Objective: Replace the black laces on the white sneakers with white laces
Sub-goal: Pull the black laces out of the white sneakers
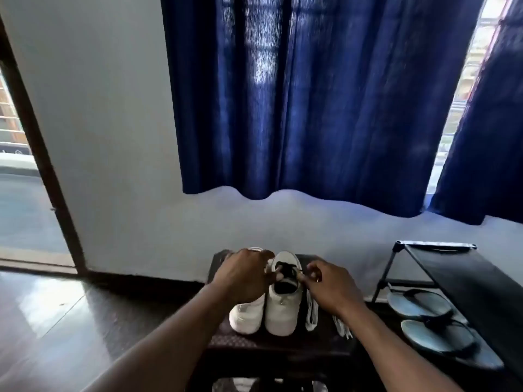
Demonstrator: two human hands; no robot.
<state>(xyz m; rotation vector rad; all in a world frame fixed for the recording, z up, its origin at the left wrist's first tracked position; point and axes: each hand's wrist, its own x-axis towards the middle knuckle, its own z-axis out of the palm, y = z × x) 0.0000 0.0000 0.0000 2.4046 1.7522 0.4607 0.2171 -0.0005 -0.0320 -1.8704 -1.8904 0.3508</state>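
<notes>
Two white sneakers stand side by side on a dark stool, heels toward me. The right sneaker carries a black lace over its tongue. My left hand lies across the left sneaker and pinches the black lace from the left. My right hand pinches the same lace from the right. Two bundled white laces lie on the stool just right of the right sneaker, the second one partly under my right forearm.
A black shoe rack stands at the right with a pair of grey flip-flops on its lower shelf. A white wall with blue curtains is straight ahead. A doorway opens at the left over glossy dark floor.
</notes>
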